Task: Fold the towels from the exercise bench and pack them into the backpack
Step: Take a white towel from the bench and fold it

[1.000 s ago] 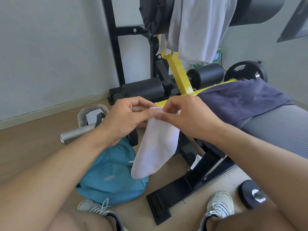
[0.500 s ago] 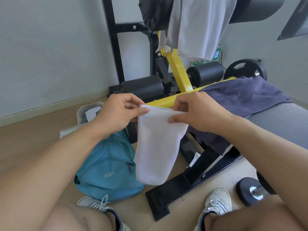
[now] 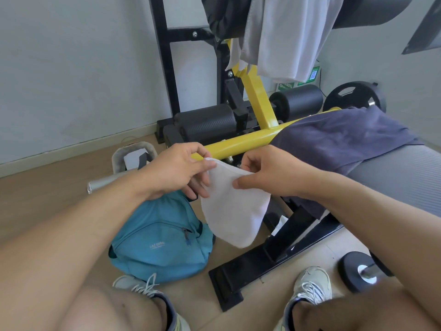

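white towel mid-fold, bag waiting below

you have the white towel (image 3: 232,206) hanging in the air between your knees, in front of the bench's yellow bar (image 3: 241,145). your left hand (image 3: 177,174) pinches its top left corner between thumb and fingers. your right hand (image 3: 269,173) pinches the top edge on the other side, thumb pressed on the front face. the cloth already looks doubled and narrow, drooping to a rounded bottom end, so i judge you are partway through folding this one, not starting it.

the blue backpack (image 3: 160,237) lies on the floor just under your left hand, beside the bench's black foot (image 3: 269,256). its front pocket zip looks closed. whether the main opening is unzipped cannot be told from here.

two more wait: a dark blue towel (image 3: 338,142) spread over the near end of the bench pad (image 3: 403,175), and a pale grey towel (image 3: 286,37) draped over the top roller at the bench's far end.

next, you likely need one more fold: bring the hanging end up to the top edge, keep the corners matched, and hold the bundle flat. then free one hand to open the bag. the loose cloth may slip open when you do.
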`<state>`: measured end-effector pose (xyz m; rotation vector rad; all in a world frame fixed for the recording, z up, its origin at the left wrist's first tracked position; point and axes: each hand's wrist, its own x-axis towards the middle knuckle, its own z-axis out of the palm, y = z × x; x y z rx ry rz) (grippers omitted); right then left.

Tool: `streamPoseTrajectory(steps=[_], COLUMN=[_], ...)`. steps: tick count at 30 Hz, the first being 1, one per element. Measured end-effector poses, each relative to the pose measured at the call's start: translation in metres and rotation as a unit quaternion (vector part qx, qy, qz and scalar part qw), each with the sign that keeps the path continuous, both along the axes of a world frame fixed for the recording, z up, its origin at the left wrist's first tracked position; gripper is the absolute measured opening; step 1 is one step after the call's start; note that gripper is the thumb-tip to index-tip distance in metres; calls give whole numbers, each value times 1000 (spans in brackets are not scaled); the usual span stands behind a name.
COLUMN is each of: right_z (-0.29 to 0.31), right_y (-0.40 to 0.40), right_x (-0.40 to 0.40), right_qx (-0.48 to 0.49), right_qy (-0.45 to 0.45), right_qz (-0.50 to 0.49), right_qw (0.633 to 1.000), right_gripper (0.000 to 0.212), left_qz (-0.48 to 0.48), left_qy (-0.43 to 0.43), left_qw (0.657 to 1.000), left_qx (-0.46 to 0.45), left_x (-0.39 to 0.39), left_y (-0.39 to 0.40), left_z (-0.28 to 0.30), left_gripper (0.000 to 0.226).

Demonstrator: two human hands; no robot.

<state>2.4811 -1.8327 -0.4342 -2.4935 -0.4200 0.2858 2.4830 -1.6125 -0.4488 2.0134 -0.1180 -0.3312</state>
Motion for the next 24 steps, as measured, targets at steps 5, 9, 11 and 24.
streamPoseTrajectory(steps=[5,9,11,24], right_z=[-3,-1,3,-42], right_y=[14,29,27,-5], right_x=[-14,-30,-33,17], right_qx=[77,87,23,-35], right_qy=[73,182,246,52], right_qz=[42,144,205,53], right_qw=[994,969,947,997], right_gripper=[28,26,30,96], left_qz=[26,40,2,-47], left_qy=[56,-7,-53,-202], left_qw=[997,999,993,967], left_qx=[-42,17,109,147], left_x=[-2,-1,-2,-7], left_y=[-4,-5,-2,6], left_z=[0,-2,1,25], left_gripper=[29,31,34,36])
